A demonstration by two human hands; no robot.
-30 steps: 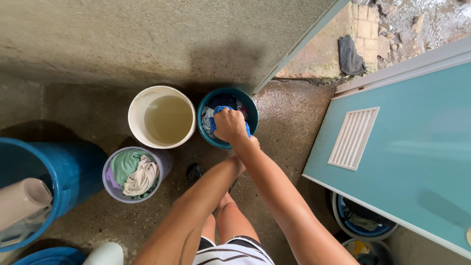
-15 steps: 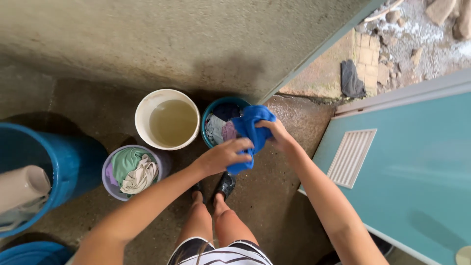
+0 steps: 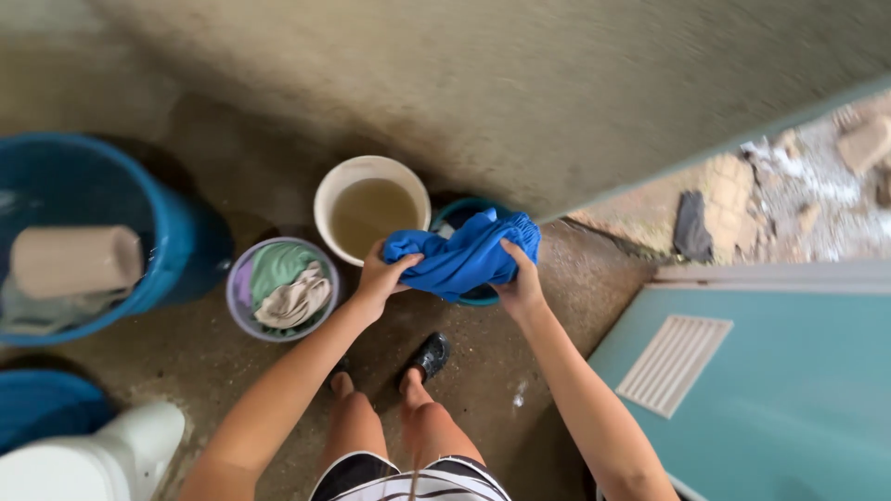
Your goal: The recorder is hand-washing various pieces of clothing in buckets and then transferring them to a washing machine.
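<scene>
Standing at far left, a large blue barrel (image 3: 176, 241) is seen, then a small lilac bucket (image 3: 239, 311) of crumpled clothes and a white bucket (image 3: 327, 190) of murky water. A bunched blue garment (image 3: 464, 260) is gripped at one end by the left hand (image 3: 379, 276) and at the other by the right hand (image 3: 522, 286), fingers curled tight, above a teal bucket (image 3: 453, 215). A teal door (image 3: 798, 390) is seen rightmost.
</scene>
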